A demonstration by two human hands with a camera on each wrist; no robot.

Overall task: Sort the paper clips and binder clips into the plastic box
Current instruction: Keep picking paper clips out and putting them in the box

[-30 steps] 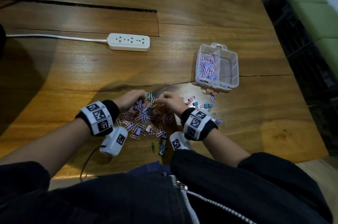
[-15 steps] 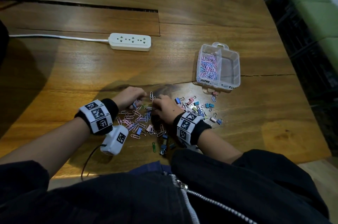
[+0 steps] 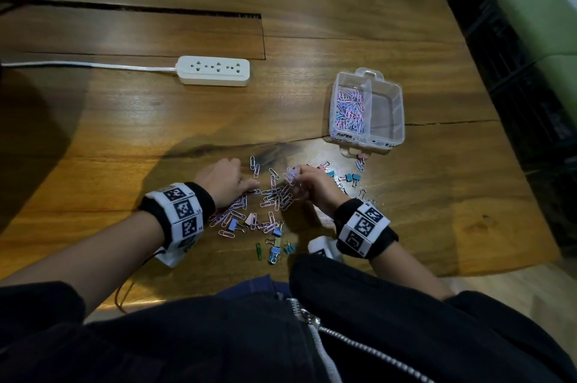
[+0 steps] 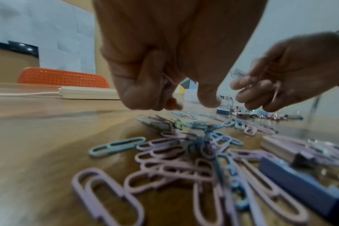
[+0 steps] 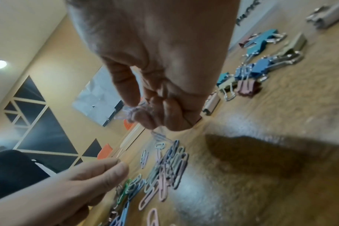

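Pastel paper clips [image 3: 274, 198] lie in a loose heap on the wooden table, close up in the left wrist view [image 4: 184, 160]. Small binder clips [image 3: 352, 178] are scattered to their right and in front [image 3: 274, 250]. My right hand [image 3: 304, 179] is raised just above the heap, pinching a small bunch of paper clips [image 5: 133, 111]. My left hand [image 3: 229, 179] hovers at the heap's left edge with its fingers curled; a thin clip wire [image 4: 168, 79] shows faintly inside them. The clear plastic box [image 3: 402, 114] stands beyond to the right, with paper clips [image 3: 348, 111] in its left compartment.
A white power strip [image 3: 214, 70] with its cord lies at the back left. The table's right edge [image 3: 499, 120] runs close behind the box, and its front edge is right at my body. An orange chair back [image 4: 62, 78] stands beyond the table.
My right hand has risen off the heap and shifted right with a bunch of paper clips pinched in it. My left hand has stayed at the heap's left edge.
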